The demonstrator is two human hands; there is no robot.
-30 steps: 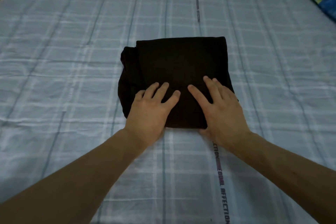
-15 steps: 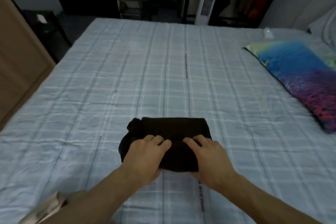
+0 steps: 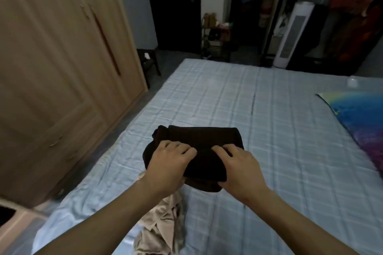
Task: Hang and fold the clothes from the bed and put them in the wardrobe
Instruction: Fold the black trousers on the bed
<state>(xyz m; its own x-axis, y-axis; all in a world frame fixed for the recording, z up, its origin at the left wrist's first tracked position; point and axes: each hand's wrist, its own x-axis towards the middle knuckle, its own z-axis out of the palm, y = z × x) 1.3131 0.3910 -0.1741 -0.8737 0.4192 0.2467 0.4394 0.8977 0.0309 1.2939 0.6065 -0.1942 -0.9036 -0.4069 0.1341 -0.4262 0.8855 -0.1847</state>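
A crumpled beige garment [image 3: 163, 219] lies at the near edge of the bed [image 3: 279, 130]. Just beyond it, the left hand [image 3: 167, 163] and right hand [image 3: 238, 167] grip a folded dark garment [image 3: 204, 136], fingers curled over its top and thumbs tucked beneath its near edge, over the blue plaid sheet. A colourful pillow [image 3: 360, 118] rests at right; the wooden wardrobe [image 3: 62, 64] stands closed at left.

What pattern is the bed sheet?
Light blue plaid bed sheet, with white and darker lines, in the head view.
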